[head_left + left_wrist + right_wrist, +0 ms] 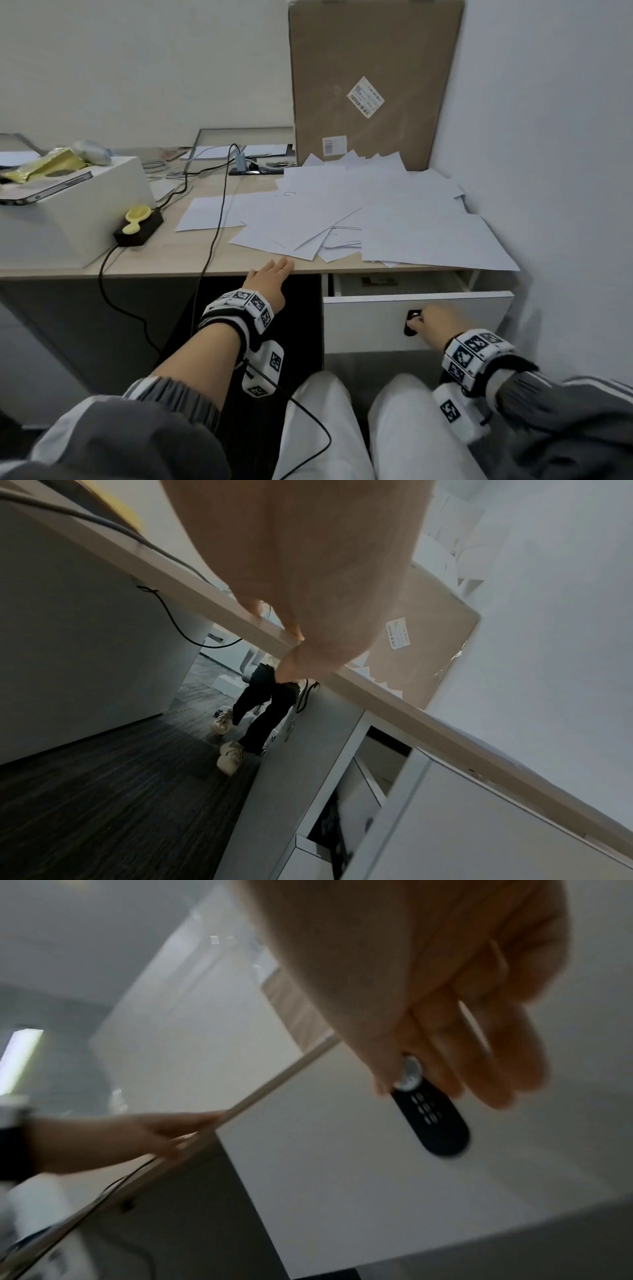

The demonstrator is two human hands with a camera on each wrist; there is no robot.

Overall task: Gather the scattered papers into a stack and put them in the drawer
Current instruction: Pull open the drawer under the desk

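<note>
Several white papers lie scattered and overlapping on the right part of the wooden desk, some jutting over its front edge. Below them the white drawer stands pulled partly out. My right hand pinches the silver knob at the top of the drawer's black oval lock plate. My left hand rests on the desk's front edge, left of the drawer. Its fingers lie straight on the top and the thumb sits against the edge, holding nothing.
A tall cardboard box leans against the wall behind the papers. A white box with a phone on it stands at the left, beside a black adapter. Black cables hang over the desk edge. Another person's legs show under the desk.
</note>
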